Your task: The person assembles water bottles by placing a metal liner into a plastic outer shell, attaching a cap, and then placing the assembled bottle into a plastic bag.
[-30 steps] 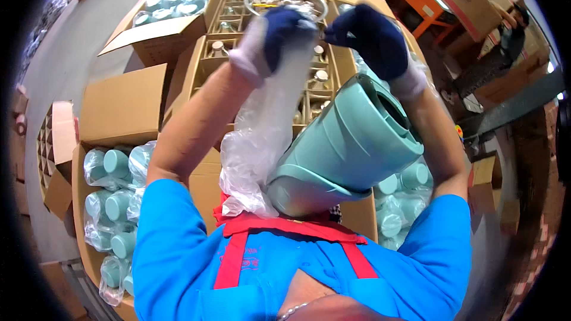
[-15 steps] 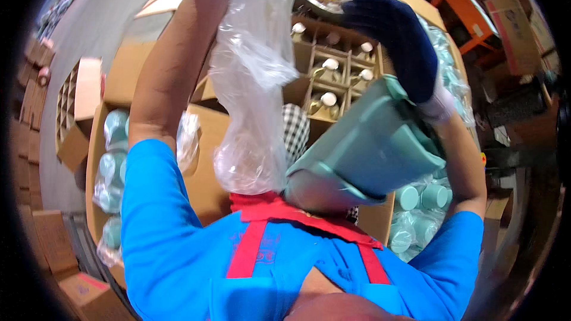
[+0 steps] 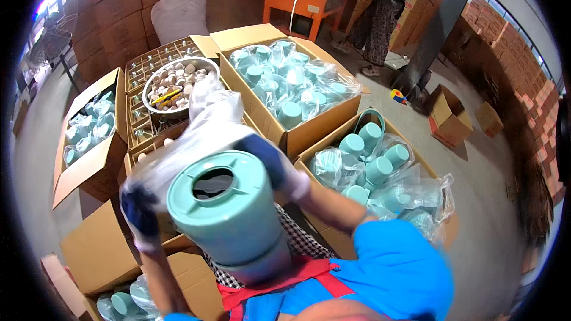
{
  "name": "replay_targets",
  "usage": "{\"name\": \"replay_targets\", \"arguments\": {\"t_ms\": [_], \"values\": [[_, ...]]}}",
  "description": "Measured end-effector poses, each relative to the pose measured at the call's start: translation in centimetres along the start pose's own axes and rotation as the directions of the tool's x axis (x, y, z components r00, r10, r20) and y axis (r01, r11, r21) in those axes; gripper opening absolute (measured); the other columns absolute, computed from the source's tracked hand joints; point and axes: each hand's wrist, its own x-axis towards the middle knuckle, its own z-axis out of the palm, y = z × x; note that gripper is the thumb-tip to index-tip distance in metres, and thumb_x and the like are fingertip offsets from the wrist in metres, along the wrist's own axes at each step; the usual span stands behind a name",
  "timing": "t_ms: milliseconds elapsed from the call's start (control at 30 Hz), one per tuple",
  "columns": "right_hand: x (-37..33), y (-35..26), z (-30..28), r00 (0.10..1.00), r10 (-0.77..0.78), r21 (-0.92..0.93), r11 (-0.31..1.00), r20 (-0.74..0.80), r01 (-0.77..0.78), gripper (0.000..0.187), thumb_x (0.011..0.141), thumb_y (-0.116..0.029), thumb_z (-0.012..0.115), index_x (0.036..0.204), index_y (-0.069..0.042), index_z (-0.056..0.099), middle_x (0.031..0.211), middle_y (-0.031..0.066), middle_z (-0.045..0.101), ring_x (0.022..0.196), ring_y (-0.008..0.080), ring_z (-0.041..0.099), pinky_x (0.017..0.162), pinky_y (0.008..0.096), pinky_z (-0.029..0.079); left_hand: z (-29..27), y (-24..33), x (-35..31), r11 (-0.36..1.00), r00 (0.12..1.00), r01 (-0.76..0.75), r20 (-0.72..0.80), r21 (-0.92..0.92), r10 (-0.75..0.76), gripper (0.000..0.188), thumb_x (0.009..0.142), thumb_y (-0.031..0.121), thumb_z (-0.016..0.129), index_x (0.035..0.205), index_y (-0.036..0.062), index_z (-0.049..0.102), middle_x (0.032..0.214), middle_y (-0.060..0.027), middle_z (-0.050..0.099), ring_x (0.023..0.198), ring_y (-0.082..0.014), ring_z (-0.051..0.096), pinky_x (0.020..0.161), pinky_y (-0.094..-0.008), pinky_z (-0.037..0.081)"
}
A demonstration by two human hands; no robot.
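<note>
Gloved fingers of my left hand [image 3: 141, 211] are curled in on the left edge of a plastic bag [image 3: 178, 163], though blur softens the grip. From there the bag rises to the right, loose and crumpled, behind the teal container [image 3: 229, 217]. That container is just to the right of these fingers, between my two hands, tilted, with its round opening facing up, dark inside, and its lower end close to my red apron [image 3: 309, 276]. To its right, my right hand [image 3: 267, 159] is bent around behind the rim; its fingertips are hidden, so I cannot tell whether they are wide, narrow or holding something.

Around me, again from the left: an open carton [image 3: 107, 169] of bagged teal pieces, then a lower carton flap [image 3: 98, 249] with teal cups [image 3: 125, 303] beside it. Next comes a metal bowl [image 3: 168, 111] of round, pale stoppers [image 3: 172, 86], resting on a divided box [image 3: 138, 128]. Past that is a large box [image 3: 321, 128] full of bagged teal pieces; nearer my right forearm, more wrapped cups [image 3: 377, 169] fill another box. Farther off, a co-worker [image 3: 380, 12] stands beside an orange table [image 3: 279, 9].
</note>
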Motion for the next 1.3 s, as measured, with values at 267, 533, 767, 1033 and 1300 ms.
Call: {"name": "replay_targets", "arguments": {"t_ms": [267,533,767,1033,1300], "values": [[-6.9,7.8,-1.1,0.981,0.176,0.511,0.853,-0.084,-0.109,0.039,0.102,-0.019,0.052,0.135,0.002,0.052,0.125,0.0118,0.063,0.111,0.0188,0.062,0.099,0.0353,0.051,11.7,10.9,-10.6,0.629,0.694,-0.702,0.518,0.333,0.5,0.017,0.081,0.004,0.068,0.095,0.0064,0.06,0.099,-0.0132,0.061,0.093,-0.0295,0.059,0.083,-0.0399,0.048],[-6.0,4.6,1.7,0.844,0.112,0.382,0.917,-0.525,0.116,0.034,0.099,-0.012,0.056,0.13,0.002,0.054,0.122,0.011,0.062,0.109,0.021,0.061,0.096,0.0354,0.05,10.8,9.0,-12.1,0.785,0.902,-0.41,0.081,0.464,0.424,0.015,0.101,0.018,0.053,0.104,0.0072,0.064,0.108,-0.0107,0.06,0.103,-0.0226,0.059,0.092,-0.0368,0.047],[-9.9,10.8,-1.1,0.944,0.212,0.38,0.919,-0.251,-0.106,0.047,0.098,-0.014,0.058,0.14,0.003,0.045,0.135,0.0164,0.054,0.122,0.0259,0.054,0.104,0.0381,0.045,13.8,9.2,-17.0,0.325,0.37,-0.898,0.91,0.297,0.189,0.025,0.08,0.023,0.062,0.104,0.0184,0.068,0.111,-0.0016,0.064,0.113,-0.0234,0.06,0.104,-0.0488,0.04],[-25.8,4.0,-4.6,0.868,0.423,-0.632,0.754,0.261,-0.178,0.069,0.091,-0.022,0.062,0.15,0.001,0.034,0.149,0.0232,0.043,0.141,0.0363,0.038,0.119,0.049,0.022,-2.9,1.7,-25.6,0.899,0.864,0.39,0.259,0.2,-0.433,0.034,0.086,-0.004,0.052,0.118,0.0029,0.062,0.132,-0.0141,0.058,0.132,-0.0264,0.049,0.113,-0.0401,0.035],[-18.1,7.1,-3.0,0.974,0.143,-0.48,0.852,-0.176,-0.211,0.049,0.108,-0.027,0.037,0.148,0.001,0.039,0.144,0.0147,0.051,0.131,0.025,0.051,0.113,0.0388,0.037,5.4,-6.7,-18.1,0.785,0.971,-0.077,0.225,0.615,-0.081,0.089,0.086,0.044,0.063,0.153,-0.0007,0.027,0.155,-0.0226,0.036,0.144,-0.0337,0.032,0.118,-0.0405,0.025]]}}
